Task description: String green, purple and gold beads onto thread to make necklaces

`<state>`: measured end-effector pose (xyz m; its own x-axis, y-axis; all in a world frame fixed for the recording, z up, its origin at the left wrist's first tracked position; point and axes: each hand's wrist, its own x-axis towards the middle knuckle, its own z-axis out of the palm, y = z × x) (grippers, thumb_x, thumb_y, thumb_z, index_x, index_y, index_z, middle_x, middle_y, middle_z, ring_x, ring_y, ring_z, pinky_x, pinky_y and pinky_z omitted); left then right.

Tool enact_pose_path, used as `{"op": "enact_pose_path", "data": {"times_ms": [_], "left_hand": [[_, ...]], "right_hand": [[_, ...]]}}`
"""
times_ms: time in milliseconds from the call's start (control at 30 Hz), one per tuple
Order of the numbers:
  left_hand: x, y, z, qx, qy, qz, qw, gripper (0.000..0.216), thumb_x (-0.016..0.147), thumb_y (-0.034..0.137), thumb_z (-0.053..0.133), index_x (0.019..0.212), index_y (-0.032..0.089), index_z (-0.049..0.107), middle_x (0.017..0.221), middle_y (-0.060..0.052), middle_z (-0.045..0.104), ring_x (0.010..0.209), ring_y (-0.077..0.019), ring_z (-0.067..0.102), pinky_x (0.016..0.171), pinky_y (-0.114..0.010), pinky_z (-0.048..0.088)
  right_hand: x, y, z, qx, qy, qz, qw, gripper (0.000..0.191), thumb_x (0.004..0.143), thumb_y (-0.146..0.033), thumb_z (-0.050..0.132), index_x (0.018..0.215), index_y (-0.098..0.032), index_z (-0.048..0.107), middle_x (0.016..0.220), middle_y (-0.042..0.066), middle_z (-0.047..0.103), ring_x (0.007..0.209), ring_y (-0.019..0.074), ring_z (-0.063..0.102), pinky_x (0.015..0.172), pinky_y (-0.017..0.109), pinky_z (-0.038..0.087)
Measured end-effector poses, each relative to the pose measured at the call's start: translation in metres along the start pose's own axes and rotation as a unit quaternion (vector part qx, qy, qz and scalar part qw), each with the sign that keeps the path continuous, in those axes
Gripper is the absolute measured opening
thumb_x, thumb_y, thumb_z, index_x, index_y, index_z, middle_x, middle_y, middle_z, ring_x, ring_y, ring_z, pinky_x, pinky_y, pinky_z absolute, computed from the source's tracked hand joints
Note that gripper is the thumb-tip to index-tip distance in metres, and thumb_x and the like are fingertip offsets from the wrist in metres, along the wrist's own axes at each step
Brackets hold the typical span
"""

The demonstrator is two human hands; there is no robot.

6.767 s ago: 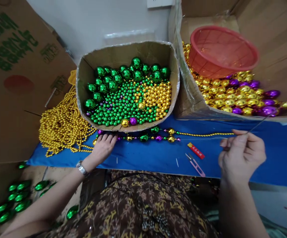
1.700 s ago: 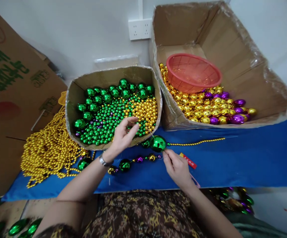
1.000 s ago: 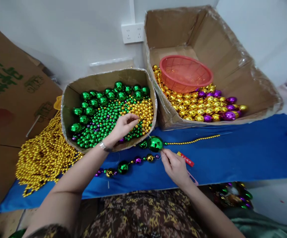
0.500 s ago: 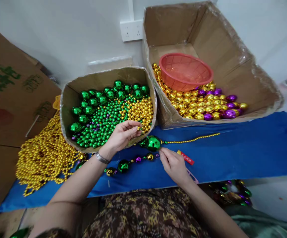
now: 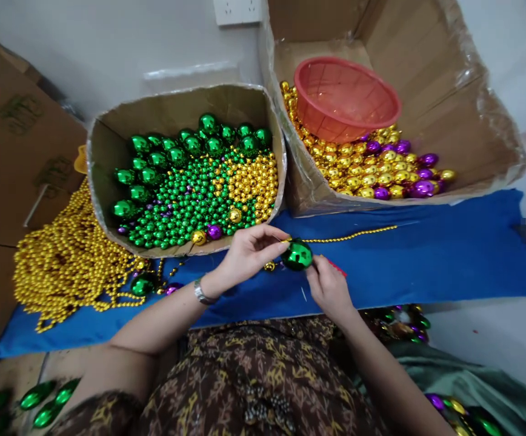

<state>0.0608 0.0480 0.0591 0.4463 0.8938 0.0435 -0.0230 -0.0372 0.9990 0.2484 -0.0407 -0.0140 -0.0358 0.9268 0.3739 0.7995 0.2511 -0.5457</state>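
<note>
A: What fills the scene?
B: A blue-covered tabletop (image 5: 449, 242), with a large carton (image 5: 426, 91) at one o'clock from the hands, a smaller carton (image 5: 176, 100) at ten and a heap of gold chains (image 5: 72, 254) at nine.
A: And the hands?
B: The left hand (image 5: 254, 251), at nine o'clock, has its fingers pinched together against the ten o'clock edge of a shiny green ball (image 5: 298, 255); what sits between the tips cannot be told. The right hand (image 5: 331, 290) grips the ball's four o'clock edge.
A: The danger?
B: The ball, between both hands, looks slick. Should either grip slacken, it could slip and roll for the tabletop's edge at six o'clock.
A: Anything smaller?
B: A gold strand (image 5: 354, 234) stretches toward three o'clock. Any join with the ball is hidden; if linked, a sharp tug could snag it. Tiny loose beads (image 5: 194, 194) could scatter if an elbow jolts the smaller carton.
</note>
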Motion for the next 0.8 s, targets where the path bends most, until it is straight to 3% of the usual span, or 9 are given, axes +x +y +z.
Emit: {"op": "enact_pose_path", "data": {"times_ms": [133, 233, 300, 400, 533, 633, 800], "left_hand": [[-0.018, -0.036, 0.021, 0.048, 0.009, 0.043, 0.998, 0.017, 0.086, 0.028, 0.064, 0.094, 0.014, 0.071, 0.095, -0.009, 0.073, 0.086, -0.0166, 0.068, 0.079, -0.029, 0.055], [-0.028, -0.060, 0.021, 0.113, 0.006, 0.081, 0.990, 0.018, 0.088, 0.028, 0.061, 0.090, 0.014, 0.072, 0.095, -0.010, 0.072, 0.090, -0.0182, 0.068, 0.083, -0.030, 0.055], [-0.032, -0.065, 0.017, 0.164, 0.010, 0.103, 0.981, 0.019, 0.089, 0.028, 0.059, 0.088, 0.015, 0.073, 0.093, -0.010, 0.072, 0.089, -0.0182, 0.068, 0.081, -0.030, 0.055], [-0.033, -0.053, 0.012, 0.208, 0.008, 0.141, 0.968, 0.020, 0.091, 0.028, 0.058, 0.090, 0.015, 0.072, 0.088, -0.009, 0.073, 0.084, -0.0171, 0.067, 0.078, -0.029, 0.055], [-0.028, -0.014, 0.010, 0.190, -0.022, 0.205, 0.960, 0.018, 0.092, 0.025, 0.055, 0.096, 0.015, 0.070, 0.091, -0.008, 0.073, 0.085, -0.0151, 0.068, 0.078, -0.027, 0.055], [-0.025, 0.009, 0.007, 0.177, -0.024, 0.250, 0.952, 0.016, 0.092, 0.020, 0.056, 0.099, 0.013, 0.069, 0.091, -0.009, 0.073, 0.085, -0.0146, 0.068, 0.077, -0.027, 0.056], [-0.020, 0.019, -0.011, 0.198, -0.022, 0.223, 0.954, 0.014, 0.092, 0.020, 0.056, 0.099, 0.014, 0.067, 0.087, -0.007, 0.072, 0.080, -0.0127, 0.067, 0.071, -0.024, 0.055]], "right_hand": [[-0.028, 0.020, 0.020, -0.005, -0.027, 0.004, 1.000, 0.020, 0.096, -0.025, 0.040, 0.091, -0.019, 0.058, 0.079, 0.007, 0.065, 0.072, 0.0194, 0.063, 0.067, 0.029, 0.051], [-0.040, 0.031, 0.030, -0.048, -0.037, -0.034, 0.998, 0.023, 0.095, -0.026, 0.041, 0.095, -0.018, 0.062, 0.096, 0.012, 0.066, 0.082, 0.0207, 0.065, 0.071, 0.030, 0.052], [-0.040, 0.033, 0.028, -0.083, -0.055, -0.058, 0.993, 0.024, 0.095, -0.026, 0.043, 0.100, -0.018, 0.065, 0.097, 0.010, 0.067, 0.080, 0.0195, 0.066, 0.070, 0.029, 0.053], [-0.029, 0.025, 0.012, -0.080, -0.039, -0.065, 0.994, 0.023, 0.095, -0.026, 0.047, 0.109, -0.018, 0.064, 0.097, 0.009, 0.069, 0.085, 0.0195, 0.067, 0.077, 0.029, 0.053], [-0.006, -0.002, -0.006, 0.002, -0.002, -0.055, 0.999, 0.031, 0.095, -0.026, 0.049, 0.123, -0.017, 0.057, 0.109, 0.012, 0.068, 0.092, 0.0199, 0.067, 0.085, 0.032, 0.053], [0.005, -0.018, -0.004, 0.052, -0.012, -0.090, 0.994, 0.028, 0.095, -0.020, 0.047, 0.121, -0.018, 0.057, 0.102, 0.010, 0.070, 0.087, 0.0185, 0.068, 0.080, 0.030, 0.055], [0.006, -0.017, 0.008, 0.092, -0.033, -0.068, 0.993, 0.024, 0.096, -0.018, 0.045, 0.113, -0.020, 0.062, 0.086, 0.005, 0.073, 0.072, 0.0155, 0.069, 0.069, 0.026, 0.057]]}}
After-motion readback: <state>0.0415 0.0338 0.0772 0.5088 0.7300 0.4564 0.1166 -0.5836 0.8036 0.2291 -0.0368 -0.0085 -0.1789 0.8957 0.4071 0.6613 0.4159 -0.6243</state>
